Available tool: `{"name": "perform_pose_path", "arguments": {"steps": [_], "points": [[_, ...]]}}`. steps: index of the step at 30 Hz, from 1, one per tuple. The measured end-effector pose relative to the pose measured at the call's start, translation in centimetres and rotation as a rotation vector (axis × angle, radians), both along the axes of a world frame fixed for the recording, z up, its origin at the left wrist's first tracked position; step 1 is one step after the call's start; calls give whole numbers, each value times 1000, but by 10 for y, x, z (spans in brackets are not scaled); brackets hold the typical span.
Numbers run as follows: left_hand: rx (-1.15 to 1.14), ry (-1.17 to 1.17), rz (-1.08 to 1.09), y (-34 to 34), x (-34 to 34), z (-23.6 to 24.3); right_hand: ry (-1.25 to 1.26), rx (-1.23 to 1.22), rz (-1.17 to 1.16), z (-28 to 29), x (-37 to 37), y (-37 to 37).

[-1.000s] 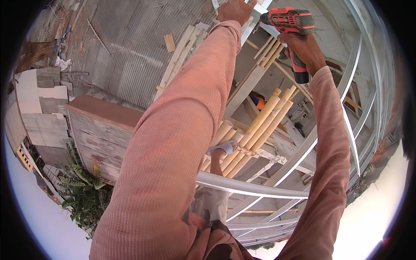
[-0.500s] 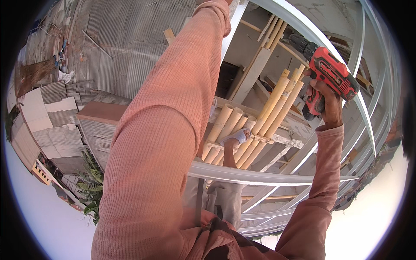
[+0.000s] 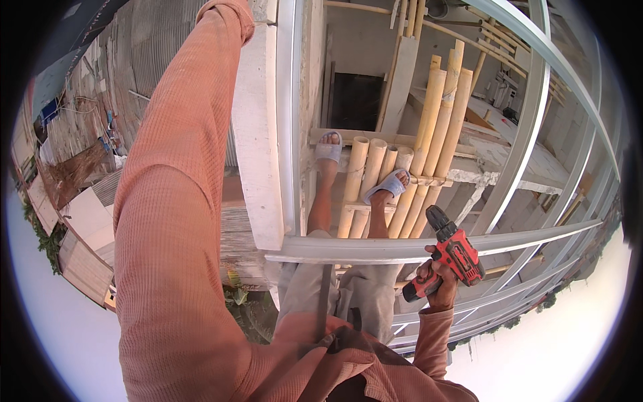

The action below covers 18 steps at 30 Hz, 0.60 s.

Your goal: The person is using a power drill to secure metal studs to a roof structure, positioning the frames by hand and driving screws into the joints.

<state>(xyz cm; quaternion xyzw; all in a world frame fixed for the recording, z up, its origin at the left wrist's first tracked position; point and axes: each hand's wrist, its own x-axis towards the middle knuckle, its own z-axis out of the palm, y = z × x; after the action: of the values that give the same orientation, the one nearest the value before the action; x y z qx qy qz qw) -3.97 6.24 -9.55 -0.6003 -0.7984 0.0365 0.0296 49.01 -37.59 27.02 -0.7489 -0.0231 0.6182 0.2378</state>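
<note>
My right hand (image 3: pixel 440 285) grips a red and black cordless drill (image 3: pixel 456 253) at the right of centre, beside a silver metal rail (image 3: pixel 348 250) that crosses over my legs. My left arm (image 3: pixel 171 174) reaches to the top edge along a pale beam (image 3: pixel 258 137); the hand is out of view beyond the sleeve cuff. Below me my sandalled left foot (image 3: pixel 328 151) rests near a wooden crosspiece, and my right foot (image 3: pixel 387 187) stands on a bundle of bamboo poles (image 3: pixel 422 154).
Metal framing members (image 3: pixel 519 167) curve across the right side, over a concrete ledge (image 3: pixel 482 161) and more bamboo. A dark opening (image 3: pixel 357 100) lies below. Corrugated roofs (image 3: pixel 154 47) are down at the left, with green foliage (image 3: pixel 244 301).
My right hand has lowered the drill toward me, to near the crossing rail. My left arm has swung left and its hand has left the picture. Both my feet have come into view.
</note>
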Motion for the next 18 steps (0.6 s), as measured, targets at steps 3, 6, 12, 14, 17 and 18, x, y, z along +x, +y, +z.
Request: {"name": "perform_pose_path", "arguments": {"steps": [3, 6, 12, 14, 17, 18], "points": [[119, 51, -135, 2, -31, -33, 61, -71, -89, 14, -7, -46], [325, 224, -248, 42, -114, -3, 170, -102, -145, 24, -30, -63], [-15, -210, 171, 18, -22, 5, 67, -198, -134, 44, -28, -80], [-6, -423, 377, 20, -13, 18, 40, -225, -82, 47, -32, -77], [74, -390, 419, 17, -21, 29, 80, -294, -27, 48, -29, -84], [92, -457, 385, 13, -22, 37, 93, -317, -6, 48, -25, -89]]}}
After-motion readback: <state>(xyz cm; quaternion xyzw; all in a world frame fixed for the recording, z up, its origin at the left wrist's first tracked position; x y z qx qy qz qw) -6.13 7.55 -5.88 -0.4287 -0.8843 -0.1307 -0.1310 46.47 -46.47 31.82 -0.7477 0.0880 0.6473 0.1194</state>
